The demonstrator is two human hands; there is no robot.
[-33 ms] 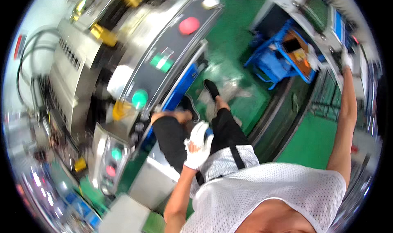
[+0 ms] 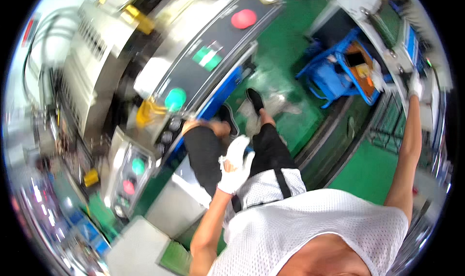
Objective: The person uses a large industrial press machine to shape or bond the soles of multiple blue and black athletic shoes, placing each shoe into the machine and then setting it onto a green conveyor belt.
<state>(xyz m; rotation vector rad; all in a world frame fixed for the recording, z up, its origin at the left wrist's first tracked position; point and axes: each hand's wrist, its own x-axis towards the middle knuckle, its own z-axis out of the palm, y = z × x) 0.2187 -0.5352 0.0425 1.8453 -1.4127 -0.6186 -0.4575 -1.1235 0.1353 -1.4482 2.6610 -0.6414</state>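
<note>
Left hand raised, loosely unclenched, right hand stretched far out sideways, grip unclear

I have a factory floor painted green across my feed, glossy and scuffed where light pools near the middle. To the right I see a blue chair with a brown panel within its frame; just below it in my view, a dark, rail-edged strip crosses the floor. Upper left, I make out a pale wall behind a cream machine housing. The bright streaks at lower left are probably lamps, though blur keeps me unsure.
</note>
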